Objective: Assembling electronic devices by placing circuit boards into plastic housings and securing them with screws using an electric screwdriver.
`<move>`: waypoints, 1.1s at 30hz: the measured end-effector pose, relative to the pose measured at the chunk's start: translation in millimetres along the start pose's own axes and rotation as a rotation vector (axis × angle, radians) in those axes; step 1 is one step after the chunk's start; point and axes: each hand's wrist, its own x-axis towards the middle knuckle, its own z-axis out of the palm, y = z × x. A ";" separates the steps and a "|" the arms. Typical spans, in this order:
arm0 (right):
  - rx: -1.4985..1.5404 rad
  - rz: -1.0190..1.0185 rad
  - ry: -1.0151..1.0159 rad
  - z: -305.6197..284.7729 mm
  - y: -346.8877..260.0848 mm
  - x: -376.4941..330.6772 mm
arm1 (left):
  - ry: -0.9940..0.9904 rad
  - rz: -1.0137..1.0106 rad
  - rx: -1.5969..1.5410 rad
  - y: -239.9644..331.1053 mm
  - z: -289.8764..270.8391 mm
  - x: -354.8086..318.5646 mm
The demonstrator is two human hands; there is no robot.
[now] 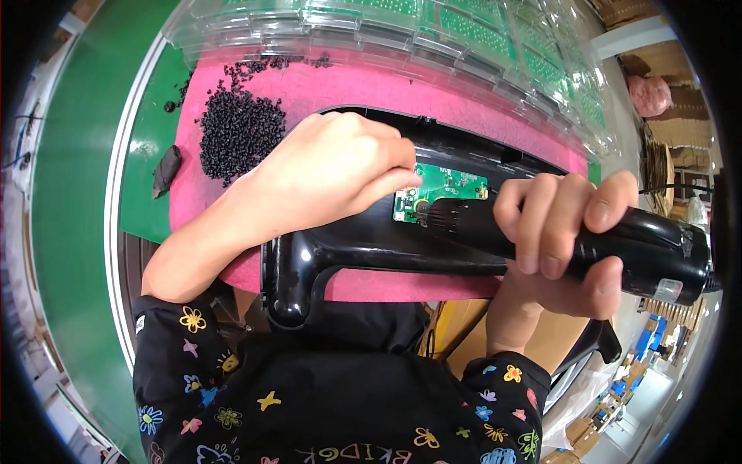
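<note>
- Left hand [332, 166]: palm down, fingers curled, pressing on the black plastic housing [363, 243]; fingertips touch the left edge of the green circuit board [440, 189].
- Right hand [556, 232]: closed around the black electric screwdriver [618, 251], which lies nearly level; its tip meets the circuit board at its near left corner.
- Circuit board: seated in the housing, centre of the scene, between both hands.
- Housing: rests on the pink foam mat [309, 85], its curved leg overhanging the near edge.
- Pile of small black screws [239, 127]: on the mat, far left of the left hand.
- Clear blister trays [433, 31] with green boards: stacked along the far edge.
</note>
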 end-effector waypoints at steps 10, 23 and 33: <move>-0.083 0.011 0.010 8.7 17.7 -1.5 | -0.010 -0.125 0.030 8.2 -6.3 -3.4; 0.010 -0.011 -0.079 5.0 15.3 -1.7 | 0.072 0.042 0.035 -2.9 1.9 -8.5; -0.010 -0.024 -0.048 7.2 13.8 -1.8 | 0.030 0.047 0.047 -3.4 1.8 -8.0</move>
